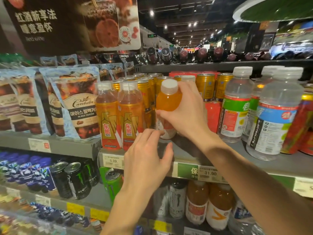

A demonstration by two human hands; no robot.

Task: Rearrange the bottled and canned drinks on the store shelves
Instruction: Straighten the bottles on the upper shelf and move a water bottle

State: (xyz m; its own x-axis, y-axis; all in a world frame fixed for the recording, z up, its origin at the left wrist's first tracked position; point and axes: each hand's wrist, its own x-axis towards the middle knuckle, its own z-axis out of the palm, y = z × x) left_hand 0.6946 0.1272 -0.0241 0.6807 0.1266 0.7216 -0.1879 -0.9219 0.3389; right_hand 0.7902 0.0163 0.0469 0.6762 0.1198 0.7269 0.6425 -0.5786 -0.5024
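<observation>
Orange bottle (167, 106) sits tight in my right hand (188, 112), left hand (145, 160) loose below, so I should set it down straight beside its twins.

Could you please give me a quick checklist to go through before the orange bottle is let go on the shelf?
1. Right hand has a grip round the orange bottle: ok.
2. Bottle upright: ok, cap on top.
3. Bottle base resting on the shelf: cannot tell, the left hand covers it.
4. Free shelf space in front of the bottle: ok.
5. Gap to the two eagle-label bottles on its left: ok, not touching.
6. Label facing forward: cannot tell, fingers hide much of it.
</observation>
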